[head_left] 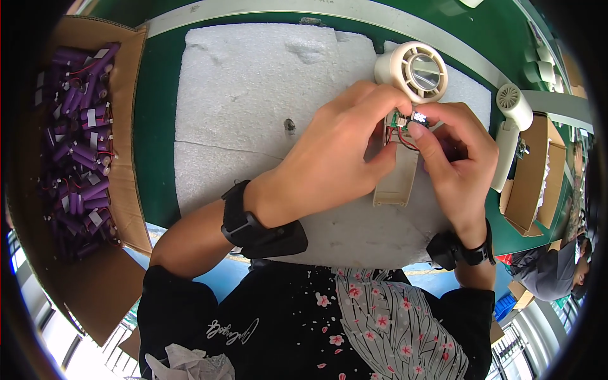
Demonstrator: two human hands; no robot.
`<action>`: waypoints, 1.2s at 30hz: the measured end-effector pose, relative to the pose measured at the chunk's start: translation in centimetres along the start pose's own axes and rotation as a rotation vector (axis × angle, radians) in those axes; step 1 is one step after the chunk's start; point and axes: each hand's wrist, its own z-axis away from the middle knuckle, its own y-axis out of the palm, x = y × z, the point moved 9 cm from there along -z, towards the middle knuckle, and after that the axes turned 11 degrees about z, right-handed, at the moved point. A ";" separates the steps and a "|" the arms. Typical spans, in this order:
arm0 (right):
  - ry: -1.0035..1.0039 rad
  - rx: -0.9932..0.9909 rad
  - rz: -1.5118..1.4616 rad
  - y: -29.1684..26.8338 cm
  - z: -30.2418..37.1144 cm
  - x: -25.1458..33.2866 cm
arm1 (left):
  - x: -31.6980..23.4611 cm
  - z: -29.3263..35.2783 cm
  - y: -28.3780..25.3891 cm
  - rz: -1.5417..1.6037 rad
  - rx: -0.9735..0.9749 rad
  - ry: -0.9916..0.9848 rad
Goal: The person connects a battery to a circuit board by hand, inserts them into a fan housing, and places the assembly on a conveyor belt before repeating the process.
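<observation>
Cells are filling a box, a fan is lying just beyond the board the right hand is pinching, the left hand gripping unclearly.

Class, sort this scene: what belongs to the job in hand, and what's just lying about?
In the job, apparently:
- left hand, right hand
- circuit board
- lit display
- wires
- cream fan
- foam sheet

Seemingly lying about:
- boxed purple cells
- second fan
- small carton
</observation>
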 end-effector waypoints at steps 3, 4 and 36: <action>0.035 0.057 -0.005 0.0 -0.2 -0.5 | 0.0 0.1 0.3 0.007 0.024 -0.045; 0.052 0.086 -0.007 0.1 -0.2 -0.7 | 0.1 0.1 0.4 0.010 0.036 -0.067; -0.323 0.079 0.325 0.1 0.2 1.8 | 0.8 0.1 0.1 0.130 -0.097 -0.117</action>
